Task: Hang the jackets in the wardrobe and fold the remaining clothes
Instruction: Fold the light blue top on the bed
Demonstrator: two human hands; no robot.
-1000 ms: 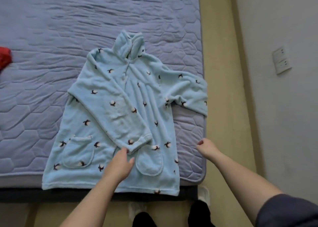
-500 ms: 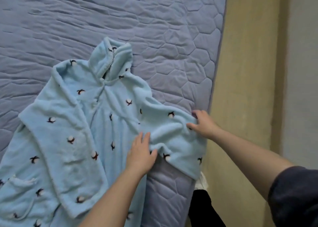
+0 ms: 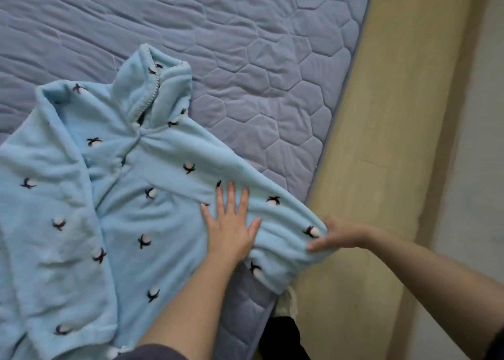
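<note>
My left hand (image 3: pixel 230 226) lies flat, fingers apart, pinning the blue robe (image 3: pixel 131 201) so my right hand (image 3: pixel 339 234), pinching the sleeve (image 3: pixel 283 218), can fold it.

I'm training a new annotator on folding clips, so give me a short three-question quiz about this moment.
1. True or false: the left hand lies flat, fingers spread, on the blue fleece garment.
2. The right hand grips: A the hood, B the sleeve end, C a pocket.
3. What does the garment lie on?
Key: 1 true; 2 B; 3 the quilted mattress.
</note>
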